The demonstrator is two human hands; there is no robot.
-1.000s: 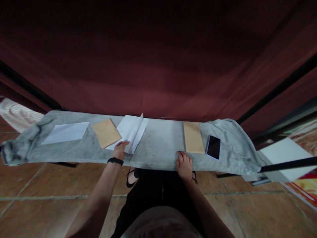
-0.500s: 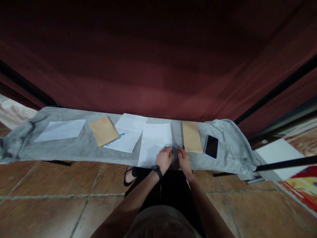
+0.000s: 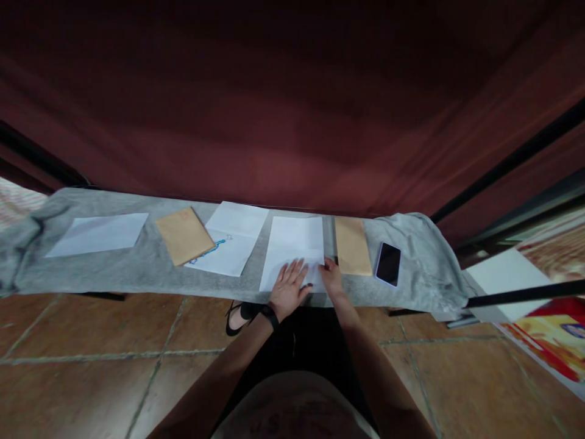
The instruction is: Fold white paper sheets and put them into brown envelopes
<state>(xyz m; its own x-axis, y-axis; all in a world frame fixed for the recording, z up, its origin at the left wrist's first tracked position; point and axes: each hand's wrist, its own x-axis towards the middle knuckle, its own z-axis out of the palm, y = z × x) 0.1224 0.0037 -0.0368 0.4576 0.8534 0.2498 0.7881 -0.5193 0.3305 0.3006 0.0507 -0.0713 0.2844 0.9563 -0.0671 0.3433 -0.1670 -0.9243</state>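
A white sheet of paper (image 3: 295,235) with a crease across its middle lies before me on the grey cloth. My left hand (image 3: 289,286), a dark band on its wrist, rests flat on the lower half with the fingers spread. At the sheet's right edge, my right hand (image 3: 331,277) has its fingers curled in and closed on the paper. Just right of that hand lies a brown envelope (image 3: 353,247). Left of the sheet is another creased paper (image 3: 237,231) with a blue drawing, partly covered by a second brown envelope (image 3: 184,236).
The grey cloth (image 3: 114,274) covers a long narrow table. A phone (image 3: 388,264) lies on its right part, and a blank white paper (image 3: 98,234) on its left. A dark red curtain (image 3: 274,158) hangs behind. Black poles (image 3: 516,297) stand at the right.
My left hand has moved left from the sheet's right edge and opened out flat. The right hand has shifted left onto that edge. The crease now shows, and the view has moved slightly.
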